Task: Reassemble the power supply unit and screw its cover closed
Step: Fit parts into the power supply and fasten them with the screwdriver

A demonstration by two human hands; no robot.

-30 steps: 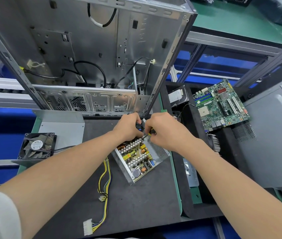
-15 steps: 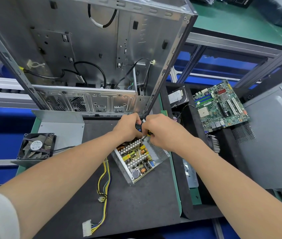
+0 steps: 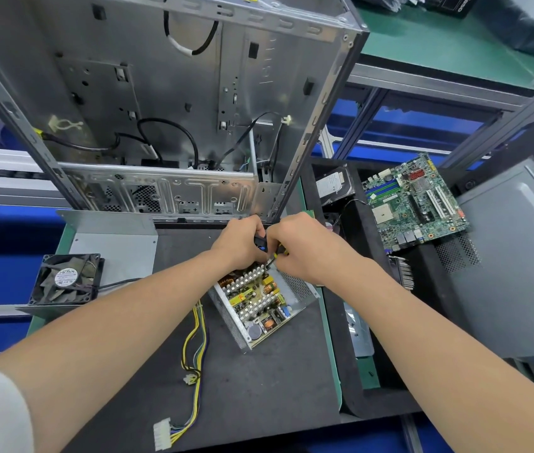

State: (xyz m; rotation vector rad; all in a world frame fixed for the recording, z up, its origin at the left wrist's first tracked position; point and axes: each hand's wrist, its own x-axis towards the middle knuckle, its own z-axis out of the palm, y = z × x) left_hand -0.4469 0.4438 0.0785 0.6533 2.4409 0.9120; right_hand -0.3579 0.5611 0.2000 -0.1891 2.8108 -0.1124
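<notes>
Steel case (image 3: 174, 93) crowds left hand (image 3: 239, 246) and right hand (image 3: 304, 246), both grips clenching a screwdriver (image 3: 271, 262) over the power supply (image 3: 259, 305).

Perforated bare-metal power supply unit (image 3: 295, 284) — matt black mat (image 3: 259, 387).

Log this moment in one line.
PSU uncovered | left hand grips black-blue handle | right hand holds screwdriver at far corner

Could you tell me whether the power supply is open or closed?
Open: the power supply has no cover on, its circuit board showing.
</notes>
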